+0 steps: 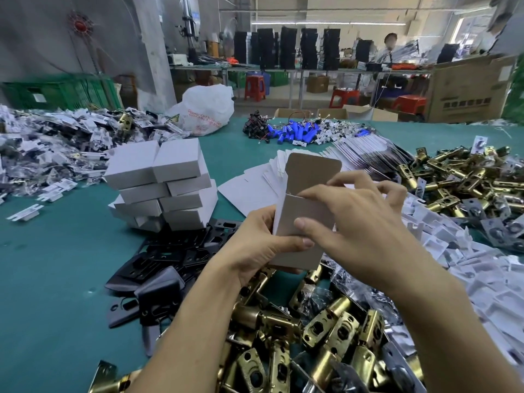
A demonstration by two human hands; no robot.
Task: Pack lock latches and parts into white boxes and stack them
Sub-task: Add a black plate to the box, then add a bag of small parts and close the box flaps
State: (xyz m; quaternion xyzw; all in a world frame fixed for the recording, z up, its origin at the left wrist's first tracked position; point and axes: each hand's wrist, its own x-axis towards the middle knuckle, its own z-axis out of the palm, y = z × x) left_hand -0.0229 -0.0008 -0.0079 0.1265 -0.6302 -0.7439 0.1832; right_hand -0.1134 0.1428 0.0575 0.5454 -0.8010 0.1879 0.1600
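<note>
Brass latches (326, 333) heaped, one open box (289, 209), gripped by left hand (259, 251), right hand (363, 222)

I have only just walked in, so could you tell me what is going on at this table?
A person is packing by hand. The left hand grips a white box, its top flap open, while the right hand pinches its front wall at the mouth. What is inside cannot be seen. Closed boxes are stacked at the left, flat blanks lie behind, and brass latches are heaped in front on the green table.
</note>
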